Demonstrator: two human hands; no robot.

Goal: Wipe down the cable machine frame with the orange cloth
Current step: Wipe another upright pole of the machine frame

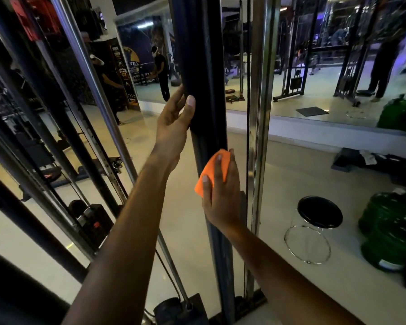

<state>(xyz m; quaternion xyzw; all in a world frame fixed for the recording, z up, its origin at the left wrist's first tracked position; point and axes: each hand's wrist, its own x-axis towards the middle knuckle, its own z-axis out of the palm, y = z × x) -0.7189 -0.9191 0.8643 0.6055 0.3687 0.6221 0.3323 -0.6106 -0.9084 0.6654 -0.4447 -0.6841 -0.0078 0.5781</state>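
Right hand [222,195] presses a folded orange cloth [212,174] against the dark upright post [202,66] of the cable machine frame, fingers curled over the cloth and pinning it to the post's front face, about halfway up the visible length. Higher on the same post, the left hand [174,120] rests with fingers nearly straight — palm against the post's left edge, thumb lying up its front. Both bare forearms reach in from the bottom of the view. Just right of the post stands a shiny steel guide rail [259,113]. Behind is a wall mirror [338,66]. On the pale floor [291,184] to the right sit a black-topped round stool [319,212] and green water jugs [389,231].
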